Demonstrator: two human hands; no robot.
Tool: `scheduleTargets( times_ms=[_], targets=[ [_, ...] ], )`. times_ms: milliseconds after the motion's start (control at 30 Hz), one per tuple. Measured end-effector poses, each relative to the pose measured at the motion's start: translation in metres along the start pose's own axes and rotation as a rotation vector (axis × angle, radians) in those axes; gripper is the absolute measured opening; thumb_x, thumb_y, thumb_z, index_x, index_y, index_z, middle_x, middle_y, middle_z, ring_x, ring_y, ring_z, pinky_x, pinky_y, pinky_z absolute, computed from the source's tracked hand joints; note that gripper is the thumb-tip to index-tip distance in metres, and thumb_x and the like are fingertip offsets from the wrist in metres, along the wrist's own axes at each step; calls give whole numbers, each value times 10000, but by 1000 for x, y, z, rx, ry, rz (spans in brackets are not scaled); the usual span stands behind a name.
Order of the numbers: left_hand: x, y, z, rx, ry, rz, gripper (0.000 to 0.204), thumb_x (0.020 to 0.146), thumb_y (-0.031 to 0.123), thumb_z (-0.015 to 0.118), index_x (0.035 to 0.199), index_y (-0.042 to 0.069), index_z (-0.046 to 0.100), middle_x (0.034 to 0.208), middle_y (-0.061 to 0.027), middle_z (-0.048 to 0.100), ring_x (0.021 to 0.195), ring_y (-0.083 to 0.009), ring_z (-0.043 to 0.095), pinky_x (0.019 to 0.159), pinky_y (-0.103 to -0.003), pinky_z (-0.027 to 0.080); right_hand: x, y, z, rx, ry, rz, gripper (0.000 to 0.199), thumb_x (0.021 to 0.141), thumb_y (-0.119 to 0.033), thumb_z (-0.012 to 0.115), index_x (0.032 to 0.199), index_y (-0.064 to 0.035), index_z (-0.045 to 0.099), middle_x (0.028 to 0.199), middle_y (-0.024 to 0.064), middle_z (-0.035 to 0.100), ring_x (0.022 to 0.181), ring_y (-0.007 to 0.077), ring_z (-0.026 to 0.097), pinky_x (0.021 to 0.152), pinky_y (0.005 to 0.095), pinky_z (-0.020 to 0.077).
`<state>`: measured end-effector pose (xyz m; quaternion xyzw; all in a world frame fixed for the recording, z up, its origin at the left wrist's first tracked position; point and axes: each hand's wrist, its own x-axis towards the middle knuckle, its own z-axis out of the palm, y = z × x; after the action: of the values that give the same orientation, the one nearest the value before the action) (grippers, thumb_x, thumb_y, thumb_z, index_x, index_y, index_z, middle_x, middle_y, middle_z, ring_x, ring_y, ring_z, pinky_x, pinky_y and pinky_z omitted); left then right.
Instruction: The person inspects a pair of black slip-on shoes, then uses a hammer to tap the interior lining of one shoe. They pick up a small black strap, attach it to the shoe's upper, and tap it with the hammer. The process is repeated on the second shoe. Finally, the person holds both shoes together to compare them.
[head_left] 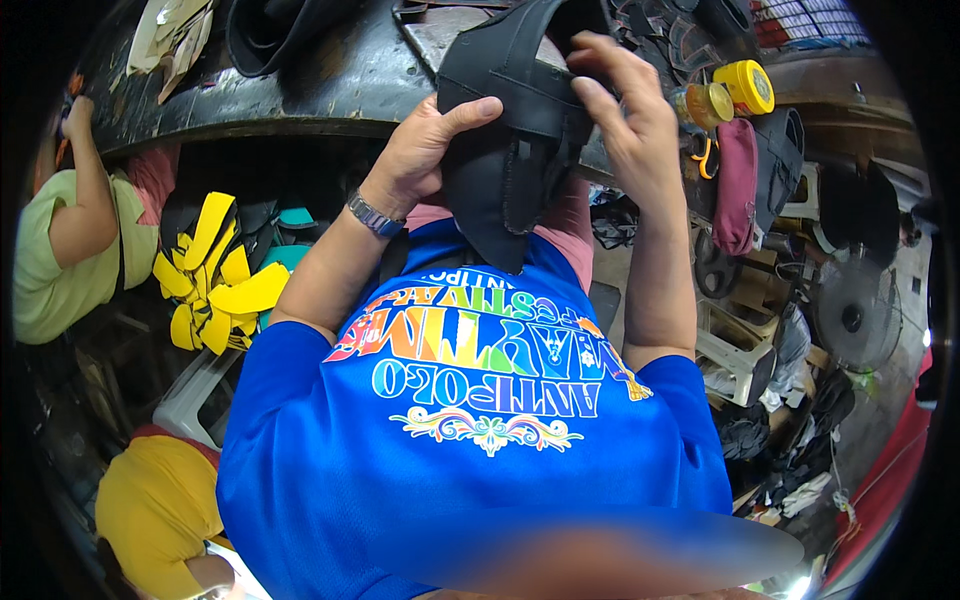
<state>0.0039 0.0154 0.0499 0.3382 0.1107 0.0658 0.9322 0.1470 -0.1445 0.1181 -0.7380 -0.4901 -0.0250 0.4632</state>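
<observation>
A black leather piece with wide straps and a stitched slot hangs upright in front of my chest, at the edge of the dark workbench. My left hand grips its left side, thumb laid over the front and fingers mostly behind it. A metal-banded watch is on that wrist. Along the right edge of the piece, my right hand is raised with thumb and fingers apart. Its fingertips are close to the leather, and I cannot tell whether they touch it.
Right of me on the bench are a yellow-lidded jar, orange-handled scissors and a maroon pouch. Yellow cut pieces are heaped at left. A person in light green works far left; someone in yellow is lower left.
</observation>
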Motion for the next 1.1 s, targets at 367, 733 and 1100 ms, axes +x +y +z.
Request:
scheduleTargets(
  times_ms=[367, 733, 1100],
  targets=[
    [12, -22, -13, -120, 16, -41, 433, 912, 194, 692, 1274, 17, 534, 1193, -163, 643, 1036, -248, 671, 873, -395, 576, -5, 21, 3, 370, -41, 179, 150, 873, -119, 702, 956, 5, 690, 894, 47, 626, 881, 135, 576, 800, 259, 447],
    [19, -11, -1, -27, -51, -37, 498, 951, 264, 630, 1369, 47, 470, 1289, -75, 596, 1172, -183, 572, 1001, -335, 465, 27, -3, -24, -158, 35, -274, 121, 814, -137, 721, 900, -61, 683, 828, 84, 658, 863, 273, 574, 851, 383, 417],
    [-10, 20, -42, 317, 29, 179, 287, 978, 91, 556, 1253, 10, 550, 1128, -121, 651, 971, -155, 651, 893, -289, 528, 13, 11, -204, -213, 169, -26, 140, 891, -38, 663, 1019, 15, 676, 958, 23, 612, 940, 114, 561, 863, 235, 416]
  ],
)
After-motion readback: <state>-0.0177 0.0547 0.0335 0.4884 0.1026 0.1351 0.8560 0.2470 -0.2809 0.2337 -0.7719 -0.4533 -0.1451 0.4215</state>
